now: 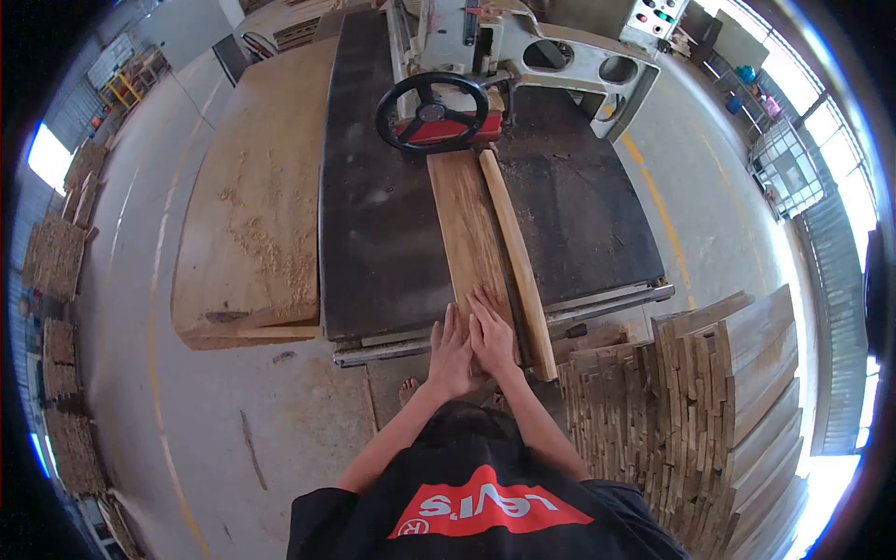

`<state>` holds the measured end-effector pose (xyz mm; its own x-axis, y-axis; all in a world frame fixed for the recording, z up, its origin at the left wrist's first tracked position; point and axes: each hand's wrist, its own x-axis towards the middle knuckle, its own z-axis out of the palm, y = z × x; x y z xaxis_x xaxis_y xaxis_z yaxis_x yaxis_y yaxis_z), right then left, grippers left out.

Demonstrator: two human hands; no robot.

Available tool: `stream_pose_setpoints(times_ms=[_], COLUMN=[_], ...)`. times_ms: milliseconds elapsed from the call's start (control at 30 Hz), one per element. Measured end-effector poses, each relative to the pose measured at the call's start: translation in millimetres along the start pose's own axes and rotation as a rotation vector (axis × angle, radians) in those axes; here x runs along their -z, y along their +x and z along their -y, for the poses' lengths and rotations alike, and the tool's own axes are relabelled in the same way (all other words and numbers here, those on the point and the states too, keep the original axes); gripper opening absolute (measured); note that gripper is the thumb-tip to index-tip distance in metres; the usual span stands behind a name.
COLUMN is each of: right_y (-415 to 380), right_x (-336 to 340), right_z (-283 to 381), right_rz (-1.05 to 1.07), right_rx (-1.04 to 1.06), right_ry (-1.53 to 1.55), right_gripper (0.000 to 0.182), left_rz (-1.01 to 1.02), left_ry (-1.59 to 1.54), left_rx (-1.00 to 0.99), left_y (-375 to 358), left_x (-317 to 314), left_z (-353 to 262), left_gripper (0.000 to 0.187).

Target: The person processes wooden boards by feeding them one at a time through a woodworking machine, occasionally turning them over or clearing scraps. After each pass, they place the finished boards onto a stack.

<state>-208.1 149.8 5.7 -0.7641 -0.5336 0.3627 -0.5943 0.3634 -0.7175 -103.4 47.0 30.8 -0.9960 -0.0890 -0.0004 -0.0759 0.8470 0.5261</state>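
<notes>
A wide wooden board point(462, 210) lies lengthwise on the dark machine table point(373, 252), its far end near the black handwheel point(431, 113). Both hands rest on the board's near end. My left hand point(452, 357) lies flat at its left edge, fingers stretched forward. Close beside it, my right hand point(492, 334) also lies flat, fingers pointing up the board. A narrow wooden strip point(519, 266) runs along the board's right side, with a dark gap between them. A red part point(443, 129) sits beneath the handwheel.
Left of the machine is a light wooden surface point(252, 205) with scattered shavings. Tall stacks of boards point(691, 401) stand at the lower right, close to my right arm. The metal machine frame point(560, 56) rises ahead. More stacked wood point(56, 257) lines the far left.
</notes>
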Motion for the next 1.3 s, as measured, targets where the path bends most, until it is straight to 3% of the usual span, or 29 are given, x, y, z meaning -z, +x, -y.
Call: stream_pose_setpoints(times_ms=[367, 467, 667, 700, 867, 1033, 1133, 1200, 1300], right_y=[14, 17, 12, 12, 28, 84, 121, 148, 170], right_x=[-2, 14, 19, 19, 9, -19, -36, -46, -57], right_z=[5, 18, 21, 22, 15, -5, -21, -31, -35], right_rz=[-0.030, 0.106, 0.149, 0.143, 0.065, -0.067, -0.140, -0.211, -0.221], right_rx=[-0.056, -0.092, -0.114, -0.115, -0.117, -0.080, -0.066, -0.007, -0.087], right_ry=[-0.012, -0.092, -0.101, -0.109, -0.089, -0.115, -0.091, -0.130, -0.087], right_gripper=[0.039, 0.042, 0.044, 0.044, 0.041, 0.035, 0.031, 0.027, 0.024], left_rz=[0.043, 0.012, 0.005, -0.057, 0.022, 0.006, 0.000, 0.038, 0.035], left_ry=[0.076, 0.070, 0.001, 0.027, -0.009, 0.036, 0.006, 0.036, 0.042], left_rx=[-0.044, -0.027, -0.010, -0.063, -0.061, -0.069, -0.073, -0.050, -0.049], left_y=[21, 23, 22, 22, 37, 92, 125, 151, 176], left_x=[9, 7, 7, 7, 15, 27, 44, 54, 66], left_z=[14, 10, 8, 9, 22, 57, 71, 82, 97], left_gripper=[0.118, 0.115, 0.105, 0.100, 0.102, 0.106, 0.118, 0.112, 0.111])
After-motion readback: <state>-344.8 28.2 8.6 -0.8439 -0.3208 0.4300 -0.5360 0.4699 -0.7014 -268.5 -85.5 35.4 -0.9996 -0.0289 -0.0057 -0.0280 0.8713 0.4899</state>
